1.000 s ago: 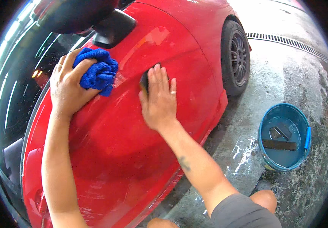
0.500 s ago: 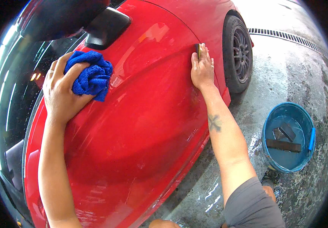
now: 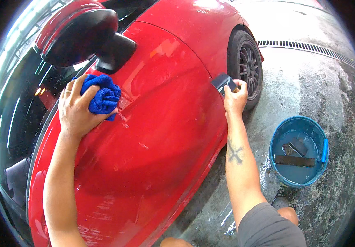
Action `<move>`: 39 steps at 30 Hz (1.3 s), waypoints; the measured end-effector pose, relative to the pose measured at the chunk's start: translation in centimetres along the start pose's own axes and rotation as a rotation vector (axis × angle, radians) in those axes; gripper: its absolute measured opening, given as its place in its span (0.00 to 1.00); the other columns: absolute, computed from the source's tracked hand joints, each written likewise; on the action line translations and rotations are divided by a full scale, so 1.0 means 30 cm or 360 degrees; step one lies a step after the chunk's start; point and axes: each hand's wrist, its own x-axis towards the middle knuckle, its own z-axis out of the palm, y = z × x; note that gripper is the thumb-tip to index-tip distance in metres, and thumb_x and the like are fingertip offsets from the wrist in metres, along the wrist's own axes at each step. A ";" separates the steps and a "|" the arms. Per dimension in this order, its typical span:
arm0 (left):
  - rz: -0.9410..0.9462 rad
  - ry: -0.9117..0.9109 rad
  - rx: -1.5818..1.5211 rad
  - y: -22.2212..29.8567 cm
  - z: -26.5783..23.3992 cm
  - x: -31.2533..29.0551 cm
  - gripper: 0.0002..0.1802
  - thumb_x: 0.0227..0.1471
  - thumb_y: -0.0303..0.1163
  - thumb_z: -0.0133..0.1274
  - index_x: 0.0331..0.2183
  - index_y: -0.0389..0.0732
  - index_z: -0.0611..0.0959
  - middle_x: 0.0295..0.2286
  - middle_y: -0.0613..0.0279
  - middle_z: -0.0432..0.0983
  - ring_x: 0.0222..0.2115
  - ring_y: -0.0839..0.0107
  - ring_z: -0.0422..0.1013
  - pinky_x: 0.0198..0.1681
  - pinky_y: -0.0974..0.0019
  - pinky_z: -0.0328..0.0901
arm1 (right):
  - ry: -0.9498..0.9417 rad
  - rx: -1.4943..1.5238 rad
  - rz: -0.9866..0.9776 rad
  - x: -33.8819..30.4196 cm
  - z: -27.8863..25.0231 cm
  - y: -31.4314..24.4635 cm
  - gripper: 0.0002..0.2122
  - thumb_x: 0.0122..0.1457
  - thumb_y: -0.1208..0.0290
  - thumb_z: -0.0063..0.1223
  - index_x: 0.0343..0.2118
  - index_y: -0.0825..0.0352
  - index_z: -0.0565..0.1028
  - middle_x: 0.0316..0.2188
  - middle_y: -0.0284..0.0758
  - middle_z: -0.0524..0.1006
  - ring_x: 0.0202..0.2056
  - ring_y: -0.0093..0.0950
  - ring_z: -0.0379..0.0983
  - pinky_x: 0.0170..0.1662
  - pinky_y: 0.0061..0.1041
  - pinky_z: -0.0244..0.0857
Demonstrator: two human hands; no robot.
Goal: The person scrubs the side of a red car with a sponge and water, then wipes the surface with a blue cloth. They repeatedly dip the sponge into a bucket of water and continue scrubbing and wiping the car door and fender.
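My left hand (image 3: 78,109) grips a crumpled blue microfiber cloth (image 3: 105,99), resting on the red car door (image 3: 144,136) just below the side window. Over the far right edge of the door, close to the front wheel, my right hand (image 3: 236,99) pinches a small, dark, flat rectangular pad (image 3: 223,83) between thumb and fingers. Its broad glossy face shows, tilted; its exact kind I cannot make out. Wet streaks and small pale marks lie on the red paint.
A black side mirror (image 3: 103,39) juts out beyond my left hand. The front wheel (image 3: 248,66) is at the upper right. On the wet concrete floor stands a blue bucket (image 3: 273,150) of cloudy water with several dark blocks (image 3: 294,160). A drain grate (image 3: 305,46) crosses the floor behind.
My right hand has gone from lying flat over the pad on the door to pinching it, turned and lifted off. The cloth stays in my left hand; the whole view has shifted.
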 end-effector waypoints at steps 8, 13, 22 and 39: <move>0.0146 0.0060 0.0154 0.219 0.178 0.222 0.26 0.44 0.48 0.73 0.46 0.54 0.87 0.58 0.57 0.76 0.56 0.52 0.74 0.59 0.47 0.70 | -0.0410 0.0499 0.0668 -0.064 -0.050 -0.078 0.17 0.54 0.86 0.68 0.46 0.69 0.76 0.39 0.39 0.84 0.37 0.25 0.83 0.37 0.29 0.80; 0.0028 -0.0039 0.0245 0.338 0.241 0.367 0.24 0.46 0.47 0.73 0.46 0.54 0.88 0.55 0.59 0.77 0.55 0.54 0.75 0.56 0.49 0.71 | -0.0438 0.0307 0.0230 -0.022 -0.012 -0.049 0.07 0.56 0.82 0.66 0.35 0.65 0.78 0.30 0.28 0.81 0.33 0.18 0.78 0.37 0.26 0.70; 0.0215 0.0095 0.0151 0.078 0.120 0.138 0.23 0.39 0.38 0.73 0.42 0.50 0.87 0.55 0.52 0.77 0.54 0.49 0.75 0.56 0.47 0.71 | -0.0398 0.1046 0.0764 -0.114 0.080 -0.207 0.19 0.69 0.65 0.57 0.61 0.57 0.67 0.53 0.32 0.73 0.43 0.27 0.81 0.38 0.26 0.75; -0.0058 0.0158 0.0131 -0.176 0.011 0.036 0.23 0.40 0.38 0.70 0.42 0.46 0.86 0.53 0.53 0.77 0.52 0.48 0.75 0.54 0.47 0.72 | -0.0286 -0.1143 -0.0767 -0.142 0.281 -0.047 0.23 0.75 0.57 0.49 0.67 0.61 0.75 0.67 0.31 0.76 0.57 0.39 0.70 0.63 0.46 0.64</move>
